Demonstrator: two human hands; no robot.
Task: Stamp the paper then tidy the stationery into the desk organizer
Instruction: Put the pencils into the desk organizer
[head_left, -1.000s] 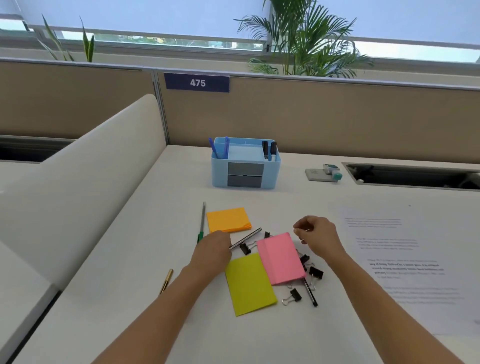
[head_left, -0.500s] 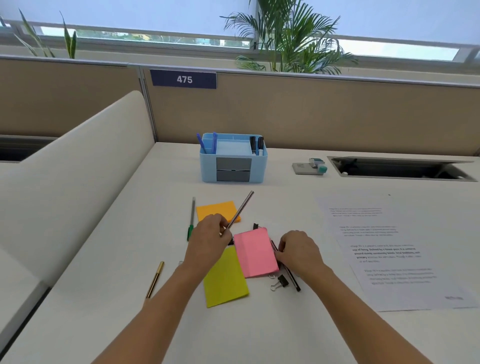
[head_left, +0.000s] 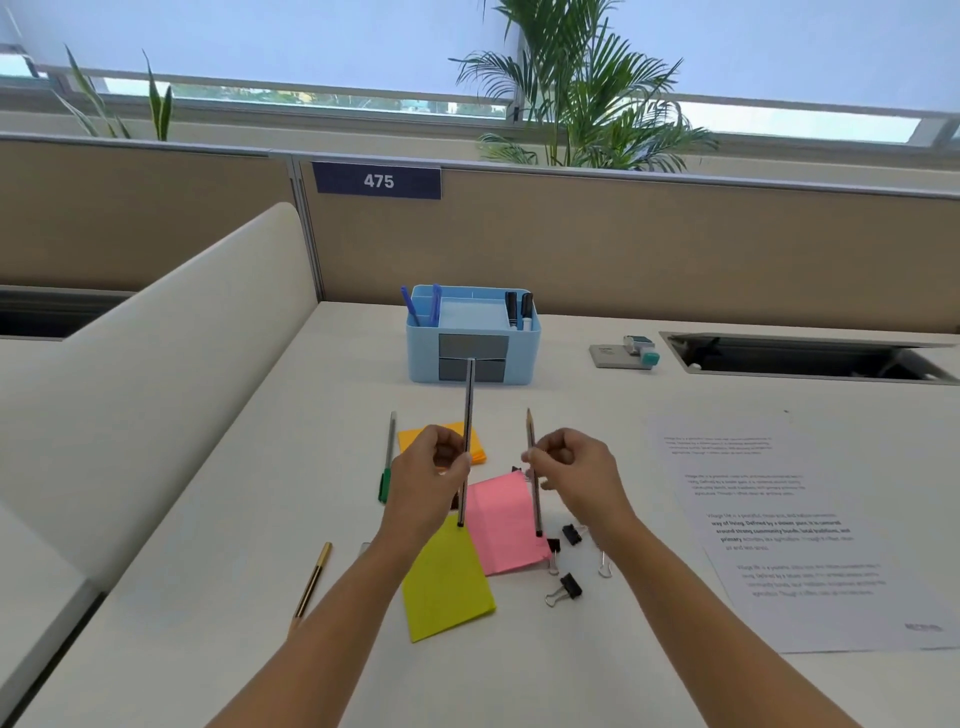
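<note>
White desk (head_left: 208, 519): left hand (head_left: 428, 480) pinches grey pen (head_left: 467, 415); right hand (head_left: 576, 475) pinches pencil (head_left: 531, 431), both raised.

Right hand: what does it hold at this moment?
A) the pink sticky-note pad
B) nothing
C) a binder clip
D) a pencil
D: the right hand pinches a pencil, lifted with its sharpened tip pointing away from the person, while the pink sticky-note pad and the binder clips lie untouched below it.
</note>
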